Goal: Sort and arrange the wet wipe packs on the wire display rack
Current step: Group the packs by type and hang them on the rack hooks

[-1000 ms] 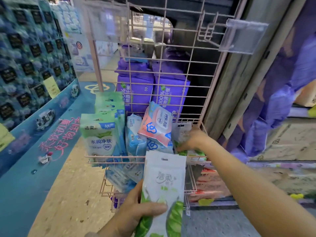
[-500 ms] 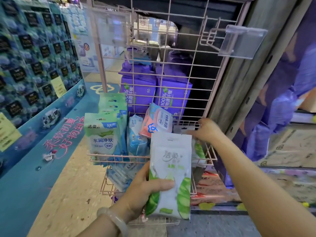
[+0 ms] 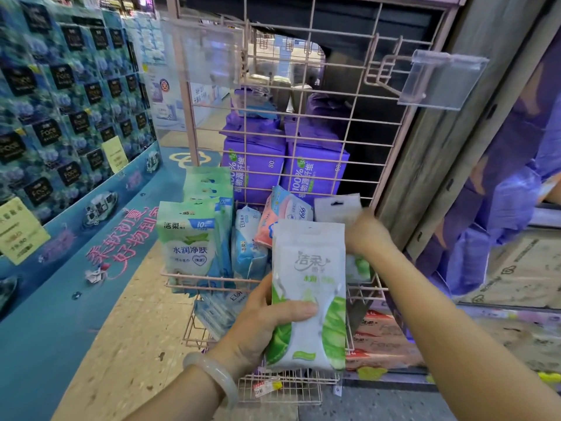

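A pink wire display rack [image 3: 306,74] stands ahead with a basket shelf [image 3: 194,287]. My left hand [image 3: 267,323] grips a white-and-green wet wipe pack [image 3: 309,275] upright in front of the basket. My right hand [image 3: 368,235] reaches into the basket's right end and holds a second white-and-green pack [image 3: 338,206] by its upper part. In the basket stand green-and-blue packs [image 3: 189,238], pale blue packs [image 3: 247,247] and a tilted pink pack [image 3: 285,214].
Purple packs [image 3: 285,168] are stacked behind the wire grid. A clear plastic label holder [image 3: 443,80] juts out at upper right. A lower wire shelf [image 3: 285,387] holds more blue packs [image 3: 218,314]. A blue display wall [image 3: 60,117] runs along the left; a wooden post [image 3: 455,117] stands right.
My left hand has raised its pack up in front of the basket. My right hand has lifted the second pack higher at the basket's right end. The view has moved closer.
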Demonstrator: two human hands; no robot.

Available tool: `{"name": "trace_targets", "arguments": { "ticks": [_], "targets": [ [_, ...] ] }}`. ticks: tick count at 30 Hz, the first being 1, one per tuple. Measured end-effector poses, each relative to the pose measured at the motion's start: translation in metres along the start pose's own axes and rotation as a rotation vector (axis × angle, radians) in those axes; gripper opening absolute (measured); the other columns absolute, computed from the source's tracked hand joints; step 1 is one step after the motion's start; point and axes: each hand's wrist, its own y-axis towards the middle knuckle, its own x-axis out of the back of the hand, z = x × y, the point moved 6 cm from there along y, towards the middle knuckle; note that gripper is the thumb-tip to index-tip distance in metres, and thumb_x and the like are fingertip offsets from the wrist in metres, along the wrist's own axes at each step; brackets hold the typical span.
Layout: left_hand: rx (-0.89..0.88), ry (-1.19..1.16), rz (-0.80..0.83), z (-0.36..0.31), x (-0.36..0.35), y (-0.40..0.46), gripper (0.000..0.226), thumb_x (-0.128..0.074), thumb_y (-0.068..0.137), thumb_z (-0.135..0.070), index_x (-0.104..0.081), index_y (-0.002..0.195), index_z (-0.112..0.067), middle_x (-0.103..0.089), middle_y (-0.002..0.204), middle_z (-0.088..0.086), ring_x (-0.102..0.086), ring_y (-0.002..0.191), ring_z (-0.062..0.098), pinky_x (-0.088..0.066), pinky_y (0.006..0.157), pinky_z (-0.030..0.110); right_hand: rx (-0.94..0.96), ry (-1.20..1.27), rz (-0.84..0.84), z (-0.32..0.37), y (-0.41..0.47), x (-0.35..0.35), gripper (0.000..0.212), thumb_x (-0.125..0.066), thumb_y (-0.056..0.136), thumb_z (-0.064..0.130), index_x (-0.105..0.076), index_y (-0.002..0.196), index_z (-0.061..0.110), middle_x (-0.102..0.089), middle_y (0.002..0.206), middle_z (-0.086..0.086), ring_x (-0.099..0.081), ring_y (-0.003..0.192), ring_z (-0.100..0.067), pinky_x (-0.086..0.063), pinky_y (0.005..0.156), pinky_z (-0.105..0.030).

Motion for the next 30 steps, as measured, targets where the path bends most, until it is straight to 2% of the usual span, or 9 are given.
{"name": "trace_targets", "arguments": {
  "ticks": [8,11,14,16,19,21,24,27,30],
  "targets": [
    [0.021,-0.035,-0.027,0.005,-0.001,0.005,0.077,-0.080,0.046,-0.016,-0.057,0.118,-0.004,-0.074,0.101,0.017,-0.071,0.087,0.035,-0.057,0.069,0.041,0.015,0.095,0.000,-0.003,0.009,-0.009,0.052,-0.063,0.082,0.017,-0.033,0.121,-0.001,-0.056,0.117,-0.019,-0.057,0.102,-0.031,-0.042,0.072,-0.031],
    [0.043,-0.042,-0.040,0.008,0.000,0.006,0.078,-0.081,0.044,-0.016,-0.058,0.118,-0.004,-0.074,0.100,0.016,-0.071,0.086,0.035,-0.057,0.070,0.042,0.120,0.153,-0.123,0.002,-0.001,0.002,0.061,-0.065,0.082,0.024,-0.031,0.124,-0.005,-0.057,0.099,-0.018,-0.058,0.090,-0.032,-0.035,0.062,-0.030],
    [0.042,-0.063,-0.036,0.007,-0.003,0.008,0.076,-0.080,0.044,-0.016,-0.059,0.117,-0.006,-0.074,0.101,0.015,-0.070,0.088,0.034,-0.057,0.072,0.042,0.182,0.251,-0.228,-0.005,-0.016,0.029,0.058,-0.064,0.083,0.032,-0.042,0.125,-0.002,-0.060,0.108,-0.018,-0.059,0.098,-0.032,-0.039,0.070,-0.029],
    [0.021,-0.078,-0.031,0.002,-0.010,0.011,0.077,-0.080,0.044,-0.015,-0.058,0.117,-0.008,-0.072,0.106,0.018,-0.069,0.093,0.037,-0.057,0.077,0.047,0.156,0.508,-0.037,-0.016,-0.029,0.037,0.051,-0.060,0.081,0.048,-0.058,0.113,0.008,-0.066,0.106,-0.011,-0.063,0.090,-0.022,-0.047,0.074,-0.029],
    [-0.038,-0.107,-0.068,-0.011,-0.030,0.025,0.082,-0.080,0.046,-0.011,-0.050,0.122,-0.009,-0.065,0.118,0.023,-0.063,0.105,0.043,-0.049,0.090,0.061,0.141,0.685,0.570,-0.020,-0.068,0.029,0.067,-0.058,0.063,0.074,-0.066,0.104,0.021,-0.073,0.102,-0.001,-0.069,0.085,-0.012,-0.055,0.067,-0.025],
    [-0.107,-0.109,-0.082,-0.024,-0.047,0.041,0.078,-0.079,0.051,-0.010,-0.048,0.122,-0.009,-0.065,0.118,0.022,-0.066,0.101,0.038,-0.054,0.084,0.055,0.258,0.722,0.697,-0.020,-0.079,0.033,0.057,-0.066,0.068,0.059,-0.062,0.110,0.021,-0.073,0.103,0.006,-0.069,0.089,-0.009,-0.055,0.065,-0.020],
    [-0.219,-0.008,-0.082,-0.048,-0.067,0.071,0.060,-0.077,0.058,-0.013,-0.055,0.114,-0.010,-0.071,0.108,0.015,-0.072,0.087,0.026,-0.059,0.070,0.037,0.344,0.921,0.563,-0.015,-0.063,0.051,0.046,-0.074,0.069,0.026,-0.058,0.111,0.019,-0.073,0.106,0.001,-0.069,0.096,-0.016,-0.057,0.070,-0.023],
    [-0.200,0.113,-0.131,-0.052,-0.070,0.105,0.044,-0.074,0.070,-0.009,-0.060,0.111,-0.013,-0.070,0.111,0.013,-0.069,0.093,0.025,-0.057,0.083,0.040,0.309,0.928,0.403,-0.020,-0.037,0.049,0.050,-0.069,0.072,0.015,-0.052,0.120,0.013,-0.067,0.115,-0.006,-0.066,0.100,-0.019,-0.056,0.084,-0.032],
    [-0.108,0.227,-0.221,-0.036,-0.062,0.127,0.049,-0.069,0.074,-0.003,-0.056,0.122,-0.005,-0.065,0.121,0.016,-0.063,0.107,0.027,-0.051,0.096,0.042,0.326,0.622,0.390,-0.023,-0.023,0.025,0.037,-0.067,0.079,0.004,-0.054,0.111,0.017,-0.066,0.111,-0.004,-0.065,0.094,-0.008,-0.052,0.081,-0.021]
  ]
}}
